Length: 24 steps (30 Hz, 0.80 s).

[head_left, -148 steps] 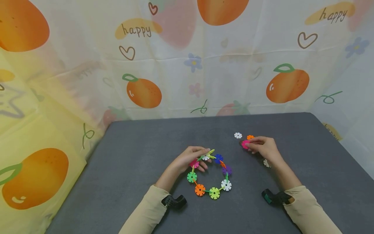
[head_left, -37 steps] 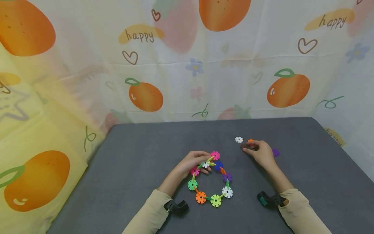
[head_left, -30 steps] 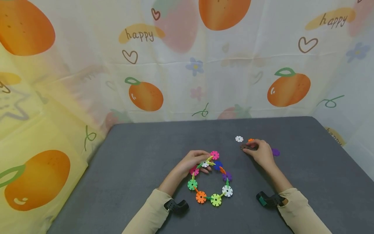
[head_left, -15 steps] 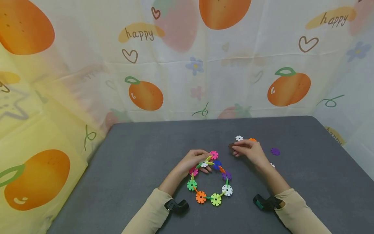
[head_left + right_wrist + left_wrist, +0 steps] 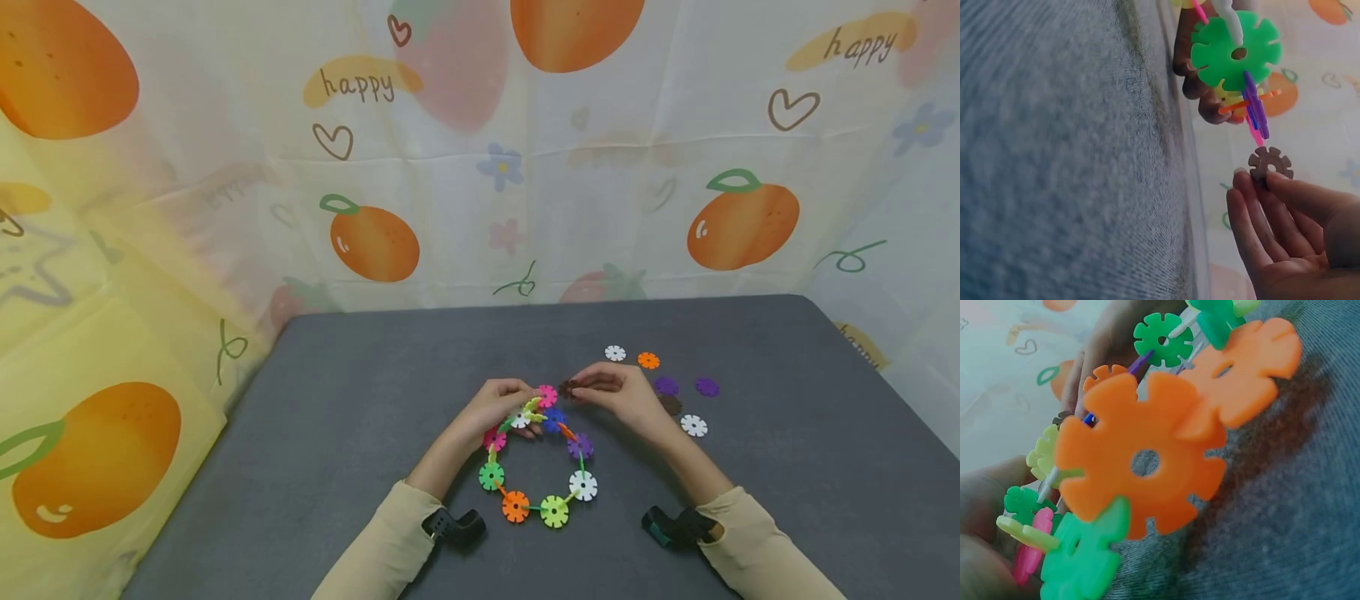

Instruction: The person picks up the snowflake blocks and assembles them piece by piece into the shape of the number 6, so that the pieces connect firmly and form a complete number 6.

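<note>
Disc ring (image 5: pixel 554 504) on tabletop (image 5: pixel 360 392). Left hand (image 5: pixel 486 411) at its far-left edge, right hand (image 5: pixel 626 400) by far-right edge; loose discs (image 5: pixel 666 387) behind and right of latter. Cloth backdrop (image 5: pixel 450 200) behind tabletop.

a brown notched disc (image 5: pixel 1264 161) is held just beside a pink disc (image 5: pixel 548 396) on a multicoloured ring (image 5: pixel 548 506).

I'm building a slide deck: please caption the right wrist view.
The right hand pinches a brown notched disc near linked colourful discs that the left hand holds.

Pale cloth (image 5: pixel 450 212) up behind the far edge of the grey tabletop (image 5: pixel 360 400), got oranges (image 5: pixel 375 244), hearts (image 5: pixel 336 157) and "happy" lettering (image 5: pixel 360 84), goes kinda yellow past the left edge.
</note>
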Motion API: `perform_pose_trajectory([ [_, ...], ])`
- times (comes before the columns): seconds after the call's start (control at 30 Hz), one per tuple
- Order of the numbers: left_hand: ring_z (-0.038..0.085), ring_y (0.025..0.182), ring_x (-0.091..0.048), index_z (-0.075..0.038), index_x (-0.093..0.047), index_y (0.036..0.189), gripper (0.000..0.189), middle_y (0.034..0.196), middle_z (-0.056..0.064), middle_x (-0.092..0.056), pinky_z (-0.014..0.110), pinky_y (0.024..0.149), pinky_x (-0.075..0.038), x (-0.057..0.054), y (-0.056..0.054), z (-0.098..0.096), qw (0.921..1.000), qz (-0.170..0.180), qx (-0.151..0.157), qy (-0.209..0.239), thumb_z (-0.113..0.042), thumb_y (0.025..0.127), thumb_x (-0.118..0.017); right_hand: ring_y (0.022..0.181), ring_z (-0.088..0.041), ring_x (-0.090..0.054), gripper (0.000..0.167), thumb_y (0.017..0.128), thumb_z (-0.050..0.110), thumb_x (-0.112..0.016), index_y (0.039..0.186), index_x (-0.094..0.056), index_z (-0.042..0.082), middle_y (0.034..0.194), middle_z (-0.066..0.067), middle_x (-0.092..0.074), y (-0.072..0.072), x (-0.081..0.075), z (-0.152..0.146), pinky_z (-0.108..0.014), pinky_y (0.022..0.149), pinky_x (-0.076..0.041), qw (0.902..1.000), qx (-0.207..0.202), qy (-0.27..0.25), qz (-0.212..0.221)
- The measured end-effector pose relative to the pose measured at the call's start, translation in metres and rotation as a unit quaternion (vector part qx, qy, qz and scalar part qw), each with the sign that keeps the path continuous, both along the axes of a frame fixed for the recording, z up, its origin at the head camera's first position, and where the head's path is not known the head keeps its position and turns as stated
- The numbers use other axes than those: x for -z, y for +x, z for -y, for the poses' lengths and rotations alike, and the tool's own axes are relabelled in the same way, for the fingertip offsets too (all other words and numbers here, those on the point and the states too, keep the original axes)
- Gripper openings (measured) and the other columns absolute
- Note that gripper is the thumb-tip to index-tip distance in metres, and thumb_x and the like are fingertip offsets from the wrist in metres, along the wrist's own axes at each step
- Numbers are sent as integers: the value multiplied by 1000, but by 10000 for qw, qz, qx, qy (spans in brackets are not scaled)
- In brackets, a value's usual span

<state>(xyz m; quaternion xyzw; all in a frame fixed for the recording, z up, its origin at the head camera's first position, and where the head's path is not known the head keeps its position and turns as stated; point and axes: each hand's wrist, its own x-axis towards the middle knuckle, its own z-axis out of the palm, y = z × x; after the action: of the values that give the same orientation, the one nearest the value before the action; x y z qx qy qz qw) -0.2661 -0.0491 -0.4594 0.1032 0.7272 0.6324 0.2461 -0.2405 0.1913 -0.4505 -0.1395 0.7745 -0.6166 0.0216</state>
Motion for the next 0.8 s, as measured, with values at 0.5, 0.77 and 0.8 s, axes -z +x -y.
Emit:
perform_pose_trajectory([
  [0.5, 16, 67, -72, -3, -70, 105, 27, 107, 11, -69, 32, 64, -61, -1, 1, -2, 9999, 1, -102, 8, -26, 98, -59, 85, -8, -72, 18, 87, 7, -72, 100, -69, -4, 101, -21, -71, 4, 1, 6, -27, 76, -60, 9996, -190, -129, -174],
  [0.77, 12, 91, -66, -7, -72, 104, 26, 114, 7, -68, 31, 82, -56, -3, 2, -3, 9981, -258, -270, -497, -29, 96, -61, 82, -7, -71, 14, 85, 6, -74, 95, -70, -3, 98, -24, -70, 4, 3, 8, -25, 74, -60, 9990, -134, -10, -418],
  [0.8, 12, 94, -63, -7, -73, 103, 26, 114, 7, -69, 29, 82, -54, -4, 2, -3, 9972, -326, -296, -598, -29, 96, -61, 82, -7, -72, 14, 85, 6, -74, 94, -70, -4, 97, -24, -70, 4, 3, 8, -25, 73, -60, 9989, -114, 3, -444],
])
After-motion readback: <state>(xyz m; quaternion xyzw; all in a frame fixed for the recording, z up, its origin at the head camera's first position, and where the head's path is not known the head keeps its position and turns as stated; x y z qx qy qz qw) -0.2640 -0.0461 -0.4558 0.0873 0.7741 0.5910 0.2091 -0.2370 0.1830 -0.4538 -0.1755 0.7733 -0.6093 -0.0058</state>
